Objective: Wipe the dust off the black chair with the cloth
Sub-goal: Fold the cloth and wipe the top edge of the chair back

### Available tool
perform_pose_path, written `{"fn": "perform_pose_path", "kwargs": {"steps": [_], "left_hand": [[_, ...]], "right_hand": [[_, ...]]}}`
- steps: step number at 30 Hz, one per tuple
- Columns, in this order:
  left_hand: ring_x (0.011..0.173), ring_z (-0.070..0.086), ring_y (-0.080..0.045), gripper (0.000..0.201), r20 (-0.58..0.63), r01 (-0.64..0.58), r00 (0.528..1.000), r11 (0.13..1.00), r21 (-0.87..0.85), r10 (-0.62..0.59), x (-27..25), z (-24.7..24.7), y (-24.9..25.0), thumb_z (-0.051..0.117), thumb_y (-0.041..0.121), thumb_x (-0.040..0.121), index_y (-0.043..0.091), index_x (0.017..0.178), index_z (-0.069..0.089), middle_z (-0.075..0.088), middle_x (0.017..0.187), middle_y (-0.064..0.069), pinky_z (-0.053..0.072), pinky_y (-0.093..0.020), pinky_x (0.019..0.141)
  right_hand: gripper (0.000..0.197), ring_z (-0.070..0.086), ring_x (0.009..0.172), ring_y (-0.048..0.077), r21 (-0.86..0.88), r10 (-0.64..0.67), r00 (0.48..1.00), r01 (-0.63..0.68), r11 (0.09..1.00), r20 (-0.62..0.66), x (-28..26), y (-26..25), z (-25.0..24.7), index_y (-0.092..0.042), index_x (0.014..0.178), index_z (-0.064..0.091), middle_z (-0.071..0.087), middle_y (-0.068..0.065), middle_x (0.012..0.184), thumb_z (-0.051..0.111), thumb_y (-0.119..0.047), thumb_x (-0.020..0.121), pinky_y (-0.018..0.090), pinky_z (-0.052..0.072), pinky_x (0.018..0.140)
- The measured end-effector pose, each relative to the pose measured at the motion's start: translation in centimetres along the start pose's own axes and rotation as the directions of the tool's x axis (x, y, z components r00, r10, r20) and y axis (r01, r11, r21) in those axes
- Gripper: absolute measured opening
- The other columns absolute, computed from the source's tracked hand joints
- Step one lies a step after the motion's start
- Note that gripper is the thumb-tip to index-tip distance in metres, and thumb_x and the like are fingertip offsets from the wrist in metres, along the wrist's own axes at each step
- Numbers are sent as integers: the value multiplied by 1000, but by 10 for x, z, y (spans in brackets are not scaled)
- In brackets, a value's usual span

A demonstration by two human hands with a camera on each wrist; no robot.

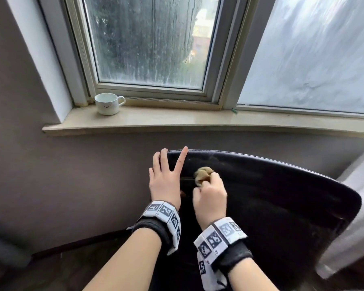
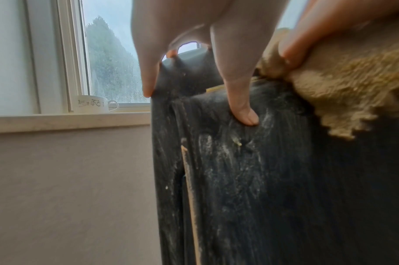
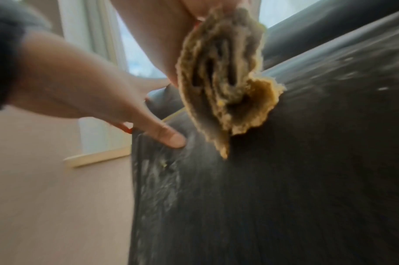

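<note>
The black chair (image 1: pixel 282 196) stands below the window with its backrest facing me. My left hand (image 1: pixel 168 175) rests on its top left corner, fingers straight and spread over the edge. In the left wrist view its thumb (image 2: pixel 246 118) presses the chair (image 2: pixel 239 179) face, which shows pale dust streaks. My right hand (image 1: pixel 210 194) grips a bunched tan cloth (image 1: pixel 203 175) and holds it against the upper backrest, just right of the left hand. The right wrist view shows the folded cloth (image 3: pixel 221 80) touching the chair (image 3: pixel 284 179), with the left hand (image 3: pixel 91 89) beside it.
A white mug (image 1: pixel 107 103) sits at the left end of the stone windowsill (image 1: pixel 198 120) behind the chair. A grey wall lies to the left and below. A pale curtain (image 1: pixel 357 206) hangs close to the chair's right side.
</note>
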State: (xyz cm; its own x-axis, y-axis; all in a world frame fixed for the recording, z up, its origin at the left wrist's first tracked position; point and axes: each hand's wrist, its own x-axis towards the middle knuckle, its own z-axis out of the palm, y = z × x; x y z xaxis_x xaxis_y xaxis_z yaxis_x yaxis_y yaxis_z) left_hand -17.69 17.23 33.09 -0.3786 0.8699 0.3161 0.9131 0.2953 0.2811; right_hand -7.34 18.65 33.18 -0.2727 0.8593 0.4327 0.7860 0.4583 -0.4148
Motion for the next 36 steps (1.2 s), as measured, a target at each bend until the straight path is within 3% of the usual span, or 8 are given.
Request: {"fn": "perform_pose_path", "kwargs": {"steps": [5, 9, 17, 20, 24, 27, 31, 36], "left_hand": [[143, 4, -18, 111, 43, -81, 995, 992, -99, 85, -7, -9, -17, 67, 4, 74, 50, 138, -12, 6, 153, 0, 46, -35, 99], [142, 7, -11, 127, 105, -107, 986, 979, -171, 126, -10, -15, -26, 82, 14, 58, 49, 142, -7, 2, 150, 8, 52, -30, 87], [142, 9, -11, 113, 65, -93, 992, 977, -194, 107, -8, -13, -28, 56, -12, 64, 45, 144, 0, 7, 151, 7, 52, -24, 81], [142, 10, -12, 112, 46, -81, 995, 980, -184, 91, -7, -12, -27, 54, -13, 65, 45, 144, 0, 9, 151, 7, 52, -26, 81], [139, 15, -9, 115, 30, -102, 994, 979, -179, 109, -12, -12, -29, 62, -6, 62, 47, 143, 1, 11, 148, 10, 55, -27, 74], [135, 20, -6, 116, 40, -102, 993, 977, -187, 111, -13, -14, -31, 68, 2, 60, 49, 143, 1, 14, 147, 12, 56, -27, 73], [131, 32, -7, 103, -3, -77, 997, 984, -158, 77, -10, -9, -30, 58, -1, 72, 50, 142, 2, 16, 147, 12, 55, -28, 74], [121, 42, -17, 106, -10, -41, 999, 999, -25, 41, -7, -4, -22, 58, -3, 70, 44, 144, -1, 25, 147, 9, 48, -24, 58]], "right_hand": [[20, 60, 81, 26, 58, -204, 920, 196, 979, 334, 19, 4, -30, -1, 75, 66, 59, 11, 89, 56, -18, 69, 35, 52, 74], [17, 61, 71, 27, -84, -102, 994, 99, 992, -32, 15, 24, -62, -1, 77, 67, 61, 11, 81, 69, -10, 63, 28, 48, 60], [25, 66, 72, 25, -187, -249, 961, 269, 945, 120, 0, -4, 4, 2, 68, 66, 65, 11, 74, 76, 8, 46, 24, 58, 59], [25, 67, 73, 24, -133, -350, 905, 389, 912, 243, 4, -4, -4, 1, 68, 65, 64, 10, 75, 76, 5, 46, 23, 57, 61], [16, 60, 82, 26, 31, -405, 783, 444, 895, 473, 30, 10, -37, -3, 78, 67, 59, 10, 88, 57, -13, 70, 36, 53, 73], [16, 59, 77, 24, -7, -427, 869, 443, 897, 248, 35, 9, -47, -4, 82, 68, 61, 10, 84, 63, -8, 67, 30, 52, 68], [21, 44, 78, 16, -119, -564, 822, 570, 813, 83, 17, -7, -2, -5, 81, 68, 65, 6, 76, 47, -8, 78, 24, 49, 60], [28, 38, 70, 19, -233, -655, 746, 663, 711, 121, 13, -3, 9, -4, 61, 66, 62, 6, 65, 41, -4, 74, 27, 51, 48]]}}
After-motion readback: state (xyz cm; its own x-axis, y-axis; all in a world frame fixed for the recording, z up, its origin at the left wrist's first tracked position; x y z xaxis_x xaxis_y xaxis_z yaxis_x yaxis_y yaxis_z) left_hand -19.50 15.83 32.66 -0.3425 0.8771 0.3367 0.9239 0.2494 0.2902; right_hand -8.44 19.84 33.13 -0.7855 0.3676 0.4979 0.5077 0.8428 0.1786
